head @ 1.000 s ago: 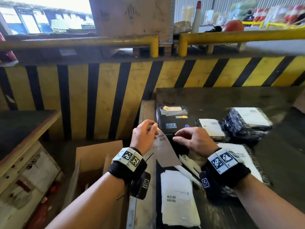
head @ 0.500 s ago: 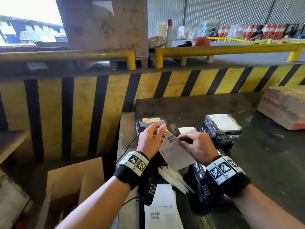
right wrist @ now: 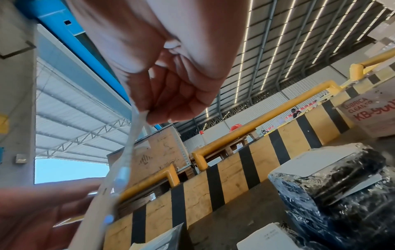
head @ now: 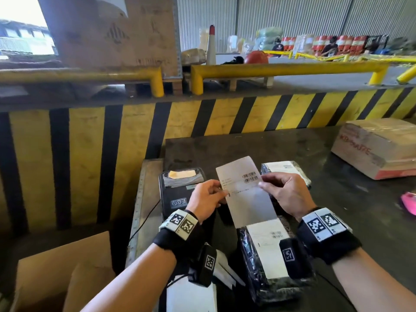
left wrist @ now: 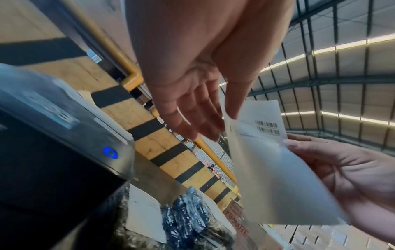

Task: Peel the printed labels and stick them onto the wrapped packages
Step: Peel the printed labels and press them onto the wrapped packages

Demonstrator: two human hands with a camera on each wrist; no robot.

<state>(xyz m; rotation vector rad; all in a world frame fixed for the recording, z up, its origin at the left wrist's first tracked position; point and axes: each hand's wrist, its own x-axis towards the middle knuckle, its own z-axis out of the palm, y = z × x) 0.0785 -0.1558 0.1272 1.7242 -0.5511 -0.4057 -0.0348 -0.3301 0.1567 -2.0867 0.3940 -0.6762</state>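
Observation:
A white printed label (head: 245, 194) with barcodes is held upright above the dark table. My left hand (head: 221, 192) pinches its left edge between thumb and fingers (left wrist: 233, 111). My right hand (head: 262, 184) pinches the right edge near the barcodes, and the right wrist view shows the sheet's edge (right wrist: 130, 143) splitting at those fingertips. Under the sheet lies a black wrapped package (head: 254, 266) with a label on top. A second labelled wrapped package (head: 290, 167) sits behind my right hand.
The black label printer (head: 175, 194) stands just left of the hands, its blue light (left wrist: 110, 153) on. Loose white backing sheets (head: 191, 296) lie near the front edge. A taped cardboard box (head: 378, 152) and a pink object (head: 409, 204) are at right, an open carton (head: 63, 273) on the floor at left.
Both hands have lifted the label up from in front of the printer and turned it upright. The right hand's fingers have shifted to the sheet's right edge.

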